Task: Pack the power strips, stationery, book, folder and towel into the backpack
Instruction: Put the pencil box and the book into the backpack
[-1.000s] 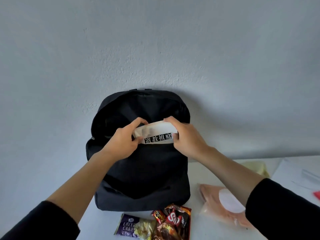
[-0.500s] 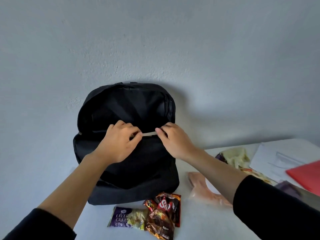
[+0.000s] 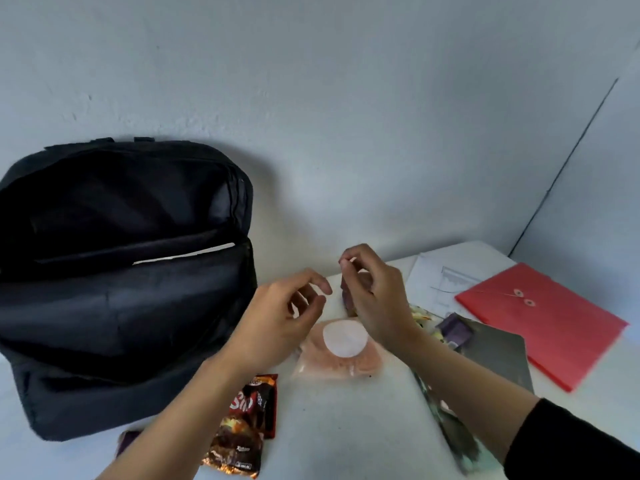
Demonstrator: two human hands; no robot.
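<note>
A black backpack (image 3: 121,306) stands against the wall (image 3: 346,98), its mouth gaping so things can drop in. A red folder (image 3: 540,323) lies flat at the table's (image 3: 346,427) right side, and a bagged pink towel (image 3: 341,355) lies near the middle, both unpacked. Above the towel hover the left hand (image 3: 277,323) and right hand (image 3: 374,299), fingers loosely curled and seemingly empty. Half a second earlier both hands were pressing the book (image 3: 183,257) down; now only its pale edge shows inside the backpack.
</note>
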